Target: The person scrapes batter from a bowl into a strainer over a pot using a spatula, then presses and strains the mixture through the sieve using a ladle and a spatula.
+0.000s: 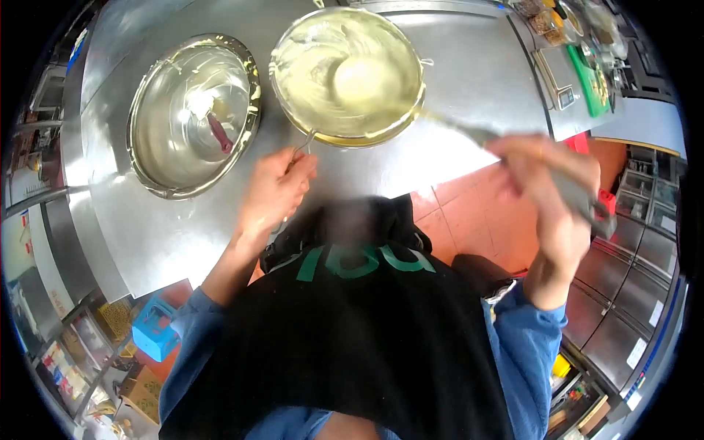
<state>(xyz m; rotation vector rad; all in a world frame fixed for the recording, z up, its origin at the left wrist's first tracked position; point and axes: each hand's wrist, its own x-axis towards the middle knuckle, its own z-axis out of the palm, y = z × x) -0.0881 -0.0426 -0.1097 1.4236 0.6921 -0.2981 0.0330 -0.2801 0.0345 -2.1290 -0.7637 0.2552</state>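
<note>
My left hand [277,187] is closed around the wire handle of a round sieve [323,121], which sits over a metal bowl [352,142]. Pale yellow cream [359,81] coats the inside of the sieve and is smeared on its rim. In my right hand [546,172] is a long grey-handled utensil [473,133], slanting down over the sieve's right rim. Motion blurs that hand, and the utensil's head cannot be made out. Left of the sieve stands a wide metal bowl [139,158] with cream streaks, a dark red handle [219,133] lying inside it.
The bowls stand on a steel worktable [469,66]. At the far right are a scale [555,79], a green cutting board [589,82] and several food containers [543,22]. A blue plastic basket [155,328] is below the table's left side. Steel drawers [612,293] line the right.
</note>
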